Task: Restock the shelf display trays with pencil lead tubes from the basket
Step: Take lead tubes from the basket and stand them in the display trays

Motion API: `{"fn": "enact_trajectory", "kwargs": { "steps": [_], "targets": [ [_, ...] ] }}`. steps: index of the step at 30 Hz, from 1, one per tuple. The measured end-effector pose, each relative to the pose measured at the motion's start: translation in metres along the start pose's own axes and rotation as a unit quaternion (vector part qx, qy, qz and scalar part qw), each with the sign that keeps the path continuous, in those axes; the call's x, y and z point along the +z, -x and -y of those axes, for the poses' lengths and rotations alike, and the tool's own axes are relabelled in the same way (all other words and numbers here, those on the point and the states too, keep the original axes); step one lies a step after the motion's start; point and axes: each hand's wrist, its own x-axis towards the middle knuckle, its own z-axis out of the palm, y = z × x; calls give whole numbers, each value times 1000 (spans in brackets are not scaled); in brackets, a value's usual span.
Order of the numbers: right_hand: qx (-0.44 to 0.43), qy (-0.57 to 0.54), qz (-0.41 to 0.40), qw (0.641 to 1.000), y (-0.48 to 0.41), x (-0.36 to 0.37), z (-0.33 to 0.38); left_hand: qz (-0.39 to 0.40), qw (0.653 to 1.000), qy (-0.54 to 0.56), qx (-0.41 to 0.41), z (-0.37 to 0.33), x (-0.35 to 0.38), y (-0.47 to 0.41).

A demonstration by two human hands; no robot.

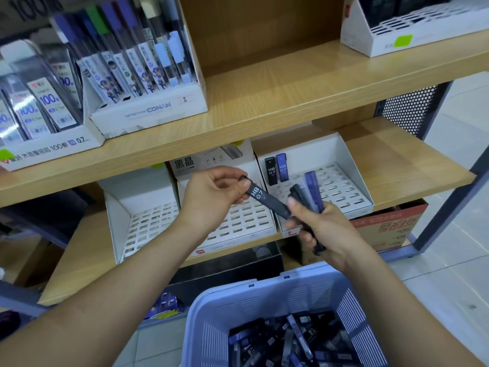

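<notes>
One black tube (pixel 268 202), marked HB 0.7, hangs slanted in front of the middle tray (pixel 238 223). The left grip (pixel 211 192) pinches its upper end. Its lower end touches the thumb of the right grip (pixel 326 229), which is closed round a bundle of tubes (pixel 313 189), black and purple. Two tubes (pixel 276 169) stand in the back row of the right tray (pixel 344 186). To seat this one well, draw it clear of the bundle, turn it upright with the label forward, and lower it into the empty slot beside them. The basket (pixel 264 298) of stock sits below.
</notes>
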Motion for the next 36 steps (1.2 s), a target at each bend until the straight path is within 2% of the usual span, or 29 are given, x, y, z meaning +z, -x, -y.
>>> {"fn": "enact_trajectory", "kwargs": {
  "steps": [3,6,9,21,28,33,34,36],
  "targets": [
    [3,-87,-62,994,-7,-20,2,-38,995,-65,64,-1,15,-25],
    [5,-193,-53,980,-10,-32,2,-42,983,-136,116,6,32,-52],
    [-2,-218,-42,975,-13,-34,-2,-30,970,-207,123,18,45,-69],
    [2,-152,-69,986,-17,-34,-10,25,934,-332,128,14,50,-81],
    [-11,-122,-76,990,-19,-34,-11,59,880,-433,187,10,50,-88],
    [-13,-103,-78,991,-19,-34,-10,28,902,-390,182,21,54,-87],
    [-12,-101,-78,992,-19,-34,-10,26,894,-399,203,24,53,-87],
    [-10,-96,-79,992,-19,-35,-11,38,856,-437,274,32,51,-87]
  ]
}}
